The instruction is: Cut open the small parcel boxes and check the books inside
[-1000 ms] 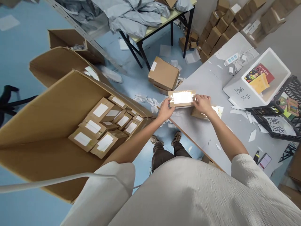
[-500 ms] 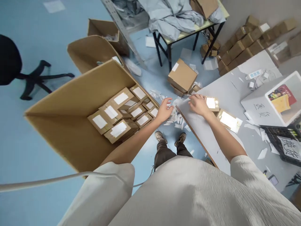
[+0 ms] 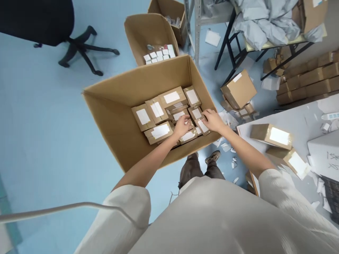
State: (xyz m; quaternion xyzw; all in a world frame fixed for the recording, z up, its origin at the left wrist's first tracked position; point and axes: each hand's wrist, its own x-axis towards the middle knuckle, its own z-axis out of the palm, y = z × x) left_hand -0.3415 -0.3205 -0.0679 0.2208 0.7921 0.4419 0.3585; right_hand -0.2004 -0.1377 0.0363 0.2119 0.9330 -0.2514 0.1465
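Note:
A large open cardboard box (image 3: 106, 116) stands in front of me, with several small taped cartons bearing white labels packed inside. Over those cartons hovers my left hand (image 3: 182, 127), its fingers loosely bent and apart, holding nothing. My right hand (image 3: 213, 120) reaches over the box's right side, fingers bent and spread, at a small labelled carton (image 3: 203, 127). Whether its fingertips touch that carton I cannot tell. Near the left hand lies another labelled carton (image 3: 161, 131).
Two labelled cartons, one (image 3: 272, 135) nearer the back, lie on the white table (image 3: 261, 118) at right. A carton (image 3: 239, 90) sits on the paper-strewn floor. Behind are a box with white packets (image 3: 159, 54), a metal rack (image 3: 197, 31) and an office chair (image 3: 82, 46).
My view has turned left toward the large box. Both hands have moved over it, the right one leaving the white table's edge, where the two cartons stay.

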